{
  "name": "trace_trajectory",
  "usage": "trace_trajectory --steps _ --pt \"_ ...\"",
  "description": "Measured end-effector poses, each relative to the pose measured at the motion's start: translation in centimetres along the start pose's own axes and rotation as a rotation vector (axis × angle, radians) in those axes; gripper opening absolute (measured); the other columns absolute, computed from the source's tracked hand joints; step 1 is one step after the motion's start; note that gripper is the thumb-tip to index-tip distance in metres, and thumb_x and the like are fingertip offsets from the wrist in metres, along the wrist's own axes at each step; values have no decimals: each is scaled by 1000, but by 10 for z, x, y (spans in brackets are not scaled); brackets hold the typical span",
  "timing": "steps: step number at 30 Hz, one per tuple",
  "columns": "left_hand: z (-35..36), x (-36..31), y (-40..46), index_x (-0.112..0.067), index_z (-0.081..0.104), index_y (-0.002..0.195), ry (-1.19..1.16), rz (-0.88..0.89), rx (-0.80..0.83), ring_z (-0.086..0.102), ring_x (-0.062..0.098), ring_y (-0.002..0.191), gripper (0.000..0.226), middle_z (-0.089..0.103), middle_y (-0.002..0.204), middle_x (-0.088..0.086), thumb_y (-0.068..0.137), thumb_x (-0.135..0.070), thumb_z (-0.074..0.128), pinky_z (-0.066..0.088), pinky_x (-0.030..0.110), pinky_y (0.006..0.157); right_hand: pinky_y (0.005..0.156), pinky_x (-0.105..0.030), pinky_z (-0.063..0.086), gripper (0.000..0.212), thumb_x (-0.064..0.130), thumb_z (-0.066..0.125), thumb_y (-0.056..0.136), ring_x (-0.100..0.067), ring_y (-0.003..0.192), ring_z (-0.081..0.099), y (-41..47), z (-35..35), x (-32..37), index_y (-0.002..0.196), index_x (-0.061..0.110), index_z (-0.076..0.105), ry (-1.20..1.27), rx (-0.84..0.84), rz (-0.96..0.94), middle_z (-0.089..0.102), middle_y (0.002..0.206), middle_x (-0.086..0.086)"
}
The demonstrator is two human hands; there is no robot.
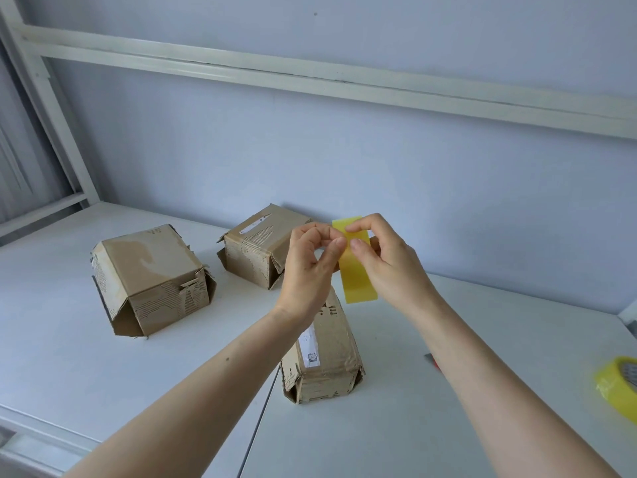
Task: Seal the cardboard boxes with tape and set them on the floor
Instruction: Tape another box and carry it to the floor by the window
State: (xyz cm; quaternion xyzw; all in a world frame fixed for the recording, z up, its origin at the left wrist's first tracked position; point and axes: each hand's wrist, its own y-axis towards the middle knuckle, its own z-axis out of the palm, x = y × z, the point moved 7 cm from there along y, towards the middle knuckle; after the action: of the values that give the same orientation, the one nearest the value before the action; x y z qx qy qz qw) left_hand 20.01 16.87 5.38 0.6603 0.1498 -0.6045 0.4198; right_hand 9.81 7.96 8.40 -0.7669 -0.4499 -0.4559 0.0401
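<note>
Cardboard boxes, three of them, sit on the white counter (pixel 103 374). The nearest box (pixel 324 360) lies directly below both raised hands, its far end hidden behind the left wrist. A second box (pixel 256 248) sits at about 10 o'clock from the hands, its right side covered by the left hand (pixel 310 267). The third box (pixel 151 277) stands well apart at 9 o'clock, flaps splayed at its base. A yellow tape strip (pixel 356 270) hangs between the hands; the left hand pinches its edge with thumb and forefinger, the right hand (pixel 386 263) pinches its upper part. The tape roll (pixel 617 386) at 4 o'clock is cut off by the frame edge. A small red and grey object (pixel 431 359) peeks from behind the right forearm, too hidden to identify.
</note>
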Motion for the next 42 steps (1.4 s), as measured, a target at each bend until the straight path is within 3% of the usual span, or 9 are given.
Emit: trace_trajectory --steps 7,17,20,23,27,30,35,37,42 --pt "4 11 1 -18 72 96 -25 -76 1 57 5 98 13 58 115 6 100 -14 60 51 31 86 65 -33 39 9 25 45 105 -18 71 49 0 8 -8 106 19 52 97 -125 146 51 73 3" --pt "4 13 -1 -24 73 89 -79 -156 46 62 9 116 33 64 122 11 59 -10 73 49 11 77 67 -18 46 16 21 54 98 -8 83 56 4 9 -21 96 33 64 185 -68 274 42 109 -1" --pt "3 20 -1 -19 73 98 -67 -166 53 62 14 118 38 66 120 8 61 -14 76 55 26 88 72 -34 53 18 24 62 91 -28 88 63 8 8 -25 80 38 66 212 -96 293 54 114 -15" --pt "3 22 -1 -18 66 109 -74 -171 67 63 9 115 52 67 116 2 59 -16 82 53 39 99 71 -32 51 14 26 63 91 -19 83 61 12 3 -28 79 33 65 129 -124 302 55 110 -9" --pt "5 23 -4 -31 53 111 -185 -242 7 60 9 108 74 57 111 2 46 -27 88 54 35 90 90 -33 38 13 26 58 97 -13 103 35 18 -4 -24 86 29 64 -73 -162 269 38 114 4" --pt "10 23 -12 -29 50 112 -169 -334 -35 60 10 101 78 57 106 -1 45 -34 89 50 32 80 87 -36 46 15 18 58 97 -16 102 49 26 -3 -16 84 22 64 43 -149 193 52 110 2" --pt "18 25 -23 -13 49 130 -41 -442 157 70 17 91 67 76 106 2 72 -14 83 55 34 76 91 -38 47 16 19 59 96 -21 107 56 38 -4 -7 81 25 61 14 -107 122 62 106 1" --pt "14 19 -27 -15 52 128 4 -440 149 73 18 95 65 77 103 -2 72 -30 80 58 44 86 85 -36 49 13 20 60 95 -20 100 60 44 -9 -8 83 22 65 17 -89 138 65 96 3" --pt "6 -15 -30 -25 36 135 165 -390 27 61 9 97 55 66 104 -1 93 -44 68 49 28 76 75 -30 46 19 16 59 96 -19 84 59 54 -22 7 92 -1 67 91 -95 111 69 89 -12"
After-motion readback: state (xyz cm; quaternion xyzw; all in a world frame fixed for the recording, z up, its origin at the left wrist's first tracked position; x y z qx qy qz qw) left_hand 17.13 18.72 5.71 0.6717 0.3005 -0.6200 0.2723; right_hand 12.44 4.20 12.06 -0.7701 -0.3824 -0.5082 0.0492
